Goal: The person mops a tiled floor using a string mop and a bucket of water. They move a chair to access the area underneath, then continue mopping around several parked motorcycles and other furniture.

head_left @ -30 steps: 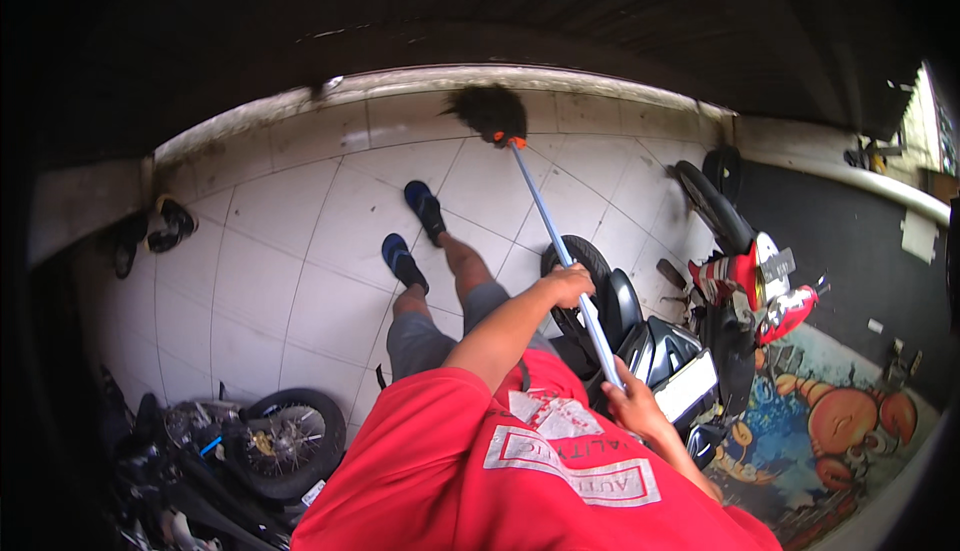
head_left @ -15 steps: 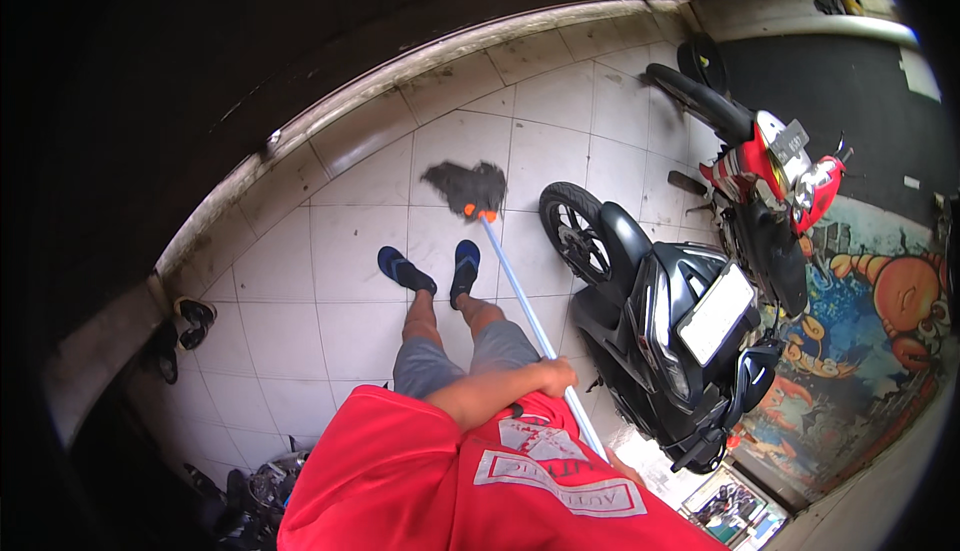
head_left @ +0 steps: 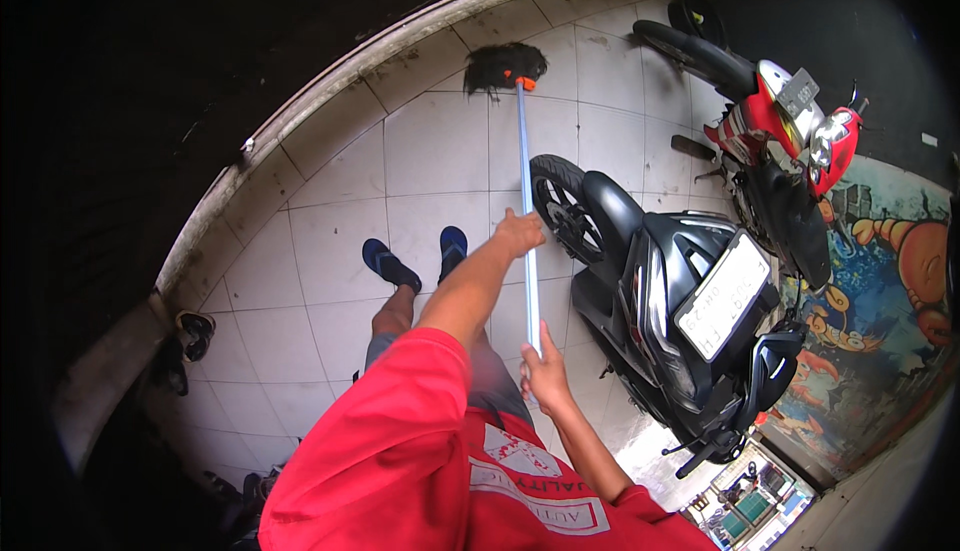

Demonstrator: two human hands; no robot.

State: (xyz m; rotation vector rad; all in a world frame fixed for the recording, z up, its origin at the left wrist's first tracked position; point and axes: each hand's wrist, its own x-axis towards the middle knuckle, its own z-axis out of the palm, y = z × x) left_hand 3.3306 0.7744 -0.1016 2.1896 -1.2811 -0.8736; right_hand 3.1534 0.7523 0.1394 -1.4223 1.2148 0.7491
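Lying near wall edge [head_left: 420, 29] — mop head [head_left: 498, 68].

We stretch our left arm [head_left: 465, 291] forward, its left hand [head_left: 520, 233] curled tight; our right hand [head_left: 546, 376] clasps closer to us (one digit [head_left: 543, 337] pointing forward), right forearm [head_left: 590, 451] slanting inward.

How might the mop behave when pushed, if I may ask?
The dark mop head would probably flop and spread, given its ragged edges. The pole looks straight, so it is likely stiff; its slimness suggests it may be light.
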